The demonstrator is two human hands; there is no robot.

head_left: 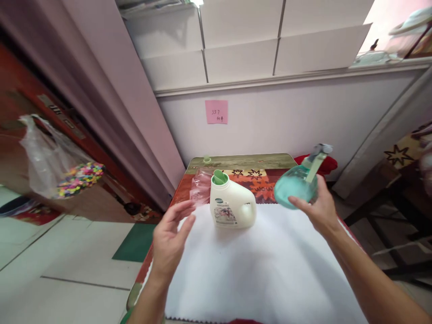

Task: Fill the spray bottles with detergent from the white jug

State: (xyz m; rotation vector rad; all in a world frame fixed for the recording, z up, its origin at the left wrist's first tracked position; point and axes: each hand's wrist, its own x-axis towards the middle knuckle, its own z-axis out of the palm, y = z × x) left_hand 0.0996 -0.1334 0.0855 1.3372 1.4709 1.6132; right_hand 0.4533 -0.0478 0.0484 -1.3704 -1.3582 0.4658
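Right hand point(322, 207): holding the translucent teal, round-bodied plastic spray bottle point(293, 186) at right of centre; gripping the body from its right side, with thumb lying across the front.
Spray bottle: tilting toward the upper right of the frame, with pale green trigger and grey nozzle uppermost.
Left hand point(173, 229): spreading wide at left of centre, with a gap between thumb and curved fingers; hovering near the cream-white plastic jug point(232, 207), without touching.
Jug: standing upright at the centre of the frame; showing a green spout in the mouth, a printed label on the front and a loop handle on the right.
White scallop-edged cloth point(249, 270): covering the near part of the red printed table point(182, 191); supporting the jug.
Clear, crumpled plastic film point(200, 186): lying just left of the jug.
Small pale green round piece point(207, 159): resting at the table's rear left.
Pink square paper note point(216, 112): sticking to the white wall point(270, 112), above centre.
Clear plastic bag point(42, 155): hanging at the left of the frame, containing multicoloured small pieces point(81, 179).
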